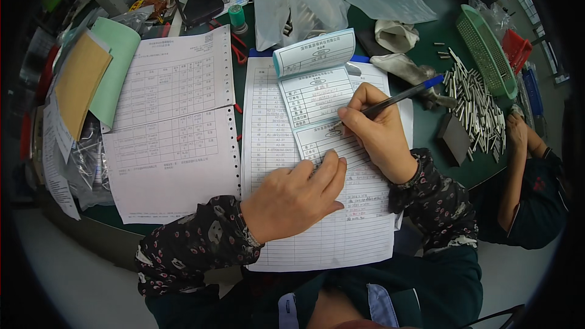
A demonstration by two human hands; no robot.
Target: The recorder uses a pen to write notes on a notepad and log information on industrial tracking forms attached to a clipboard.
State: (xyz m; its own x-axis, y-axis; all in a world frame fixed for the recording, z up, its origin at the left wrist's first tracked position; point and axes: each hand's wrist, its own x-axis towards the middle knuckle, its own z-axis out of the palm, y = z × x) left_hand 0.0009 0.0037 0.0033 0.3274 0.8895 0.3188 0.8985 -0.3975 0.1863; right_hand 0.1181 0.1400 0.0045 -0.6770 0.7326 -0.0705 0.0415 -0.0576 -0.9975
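My right hand point(379, 133) is closed around a pen point(405, 92) with a blue cap on its rear end. Its writing end meets a strip of pale blue label slips point(320, 94), printed with lines and partly filled in by hand. The top of the strip curls over. My left hand point(297, 192) lies with fingers stretched over the lower slip, pressing it down. Beneath the slips is a stack of ruled, printed sheets point(317, 240) with handwriting on them. The pen's tip is hidden behind my right fingers.
Printed forms point(170, 116) lie to the left, beside a green sheet and brown paper point(83, 82). Plastic bags point(298, 6), a dark phone point(198, 1) and a green-capped bottle point(237, 18) stand behind. At right are gloves point(411, 70), metal pins point(478, 109), a green basket point(487, 52) and another person's hands point(518, 131).
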